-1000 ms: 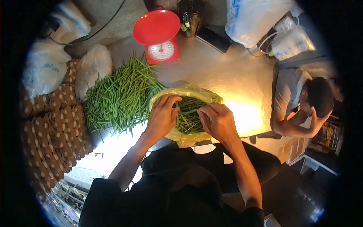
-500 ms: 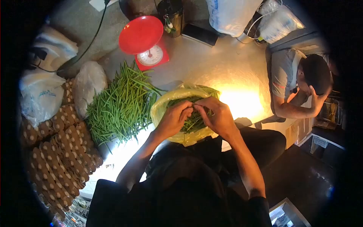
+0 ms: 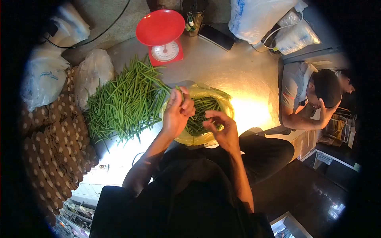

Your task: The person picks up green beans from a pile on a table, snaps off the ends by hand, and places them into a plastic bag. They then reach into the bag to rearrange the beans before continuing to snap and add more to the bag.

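Left hand (image 3: 177,113) raised over left rim of yellow bag (image 3: 188,137), fingers curled together, pinching what looks like a single bean; a green tip shows just above the knuckles, grip itself half hidden. Right hand (image 3: 219,129) low over right half of bag mouth, fingers bent and loosely spread, touching beans in bag (image 3: 201,113); whether anything is clamped there: cannot tell. Hands apart, bag opening between them. Bag sits on metal counter (image 3: 234,75) at near edge, mouth open, filled with green beans lying mostly lengthwise. Loose bean pile (image 3: 127,99) on counter just left of bag, touching or nearly touching its side, fanned out toward red scale (image 3: 162,33). Scale at far side of counter, red pan on top, dial facing camera. Dark cup (image 3: 194,16) with small items just right of scale, dark flat phone-like slab (image 3: 216,37) beside it. White plastic bags (image 3: 258,18) at far right corner. Clear bag (image 3: 93,73) left of pile, more white bags (image 3: 43,77) further left. Stacked brown egg trays (image 3: 59,135) along left edge. Another person (image 3: 313,99) in grey shirt at right end of counter, leaning on it, hand at head, well apart from bag. Strong glare on counter right of bag.
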A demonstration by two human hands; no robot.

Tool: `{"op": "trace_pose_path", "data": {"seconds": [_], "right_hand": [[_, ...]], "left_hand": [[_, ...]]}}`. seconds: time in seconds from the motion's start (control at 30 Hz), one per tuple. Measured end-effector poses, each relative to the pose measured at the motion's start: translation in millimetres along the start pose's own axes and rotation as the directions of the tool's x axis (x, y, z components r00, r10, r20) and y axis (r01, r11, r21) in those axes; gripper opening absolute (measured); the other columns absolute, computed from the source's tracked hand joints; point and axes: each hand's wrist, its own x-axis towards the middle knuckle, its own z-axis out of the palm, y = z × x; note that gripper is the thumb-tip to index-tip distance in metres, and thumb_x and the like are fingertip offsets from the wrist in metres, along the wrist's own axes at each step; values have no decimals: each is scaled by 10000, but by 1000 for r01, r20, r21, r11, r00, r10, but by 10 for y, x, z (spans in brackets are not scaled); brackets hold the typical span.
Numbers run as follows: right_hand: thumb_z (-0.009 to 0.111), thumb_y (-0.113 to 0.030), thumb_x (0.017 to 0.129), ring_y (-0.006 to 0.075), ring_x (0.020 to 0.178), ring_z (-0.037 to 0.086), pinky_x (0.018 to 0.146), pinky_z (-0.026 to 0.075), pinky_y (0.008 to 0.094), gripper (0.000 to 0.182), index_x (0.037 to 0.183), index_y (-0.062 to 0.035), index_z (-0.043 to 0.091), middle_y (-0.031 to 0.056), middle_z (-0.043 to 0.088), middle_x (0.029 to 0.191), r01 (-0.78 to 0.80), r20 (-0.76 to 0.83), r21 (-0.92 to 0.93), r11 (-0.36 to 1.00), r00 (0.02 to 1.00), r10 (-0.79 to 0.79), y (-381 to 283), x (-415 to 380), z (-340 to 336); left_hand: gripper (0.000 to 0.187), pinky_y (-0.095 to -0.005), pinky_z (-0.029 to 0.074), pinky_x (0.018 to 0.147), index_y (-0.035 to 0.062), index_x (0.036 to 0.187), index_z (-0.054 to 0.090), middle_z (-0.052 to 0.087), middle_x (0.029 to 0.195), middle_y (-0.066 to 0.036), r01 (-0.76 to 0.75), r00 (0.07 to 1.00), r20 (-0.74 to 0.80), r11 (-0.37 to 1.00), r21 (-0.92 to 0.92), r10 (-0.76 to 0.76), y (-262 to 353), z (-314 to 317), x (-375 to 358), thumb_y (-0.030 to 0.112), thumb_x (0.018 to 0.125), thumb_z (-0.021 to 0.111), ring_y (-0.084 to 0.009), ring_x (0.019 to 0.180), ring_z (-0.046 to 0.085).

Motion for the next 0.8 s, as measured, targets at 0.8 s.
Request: {"op": "trace_pose_path", "data": {"seconds": [0.8], "right_hand": [[701,62,763,318,900,657,769,528,429,272,1005,-62,702,103,707,964,593,507,-353,723,771,-385,-468,136,97]], "left_hand": [[269,-236,142,471,164,954,542,299,670,98,437,899,-126,876,206,-419,429,113,-75,410,1060,519,-21,527,198]]}}
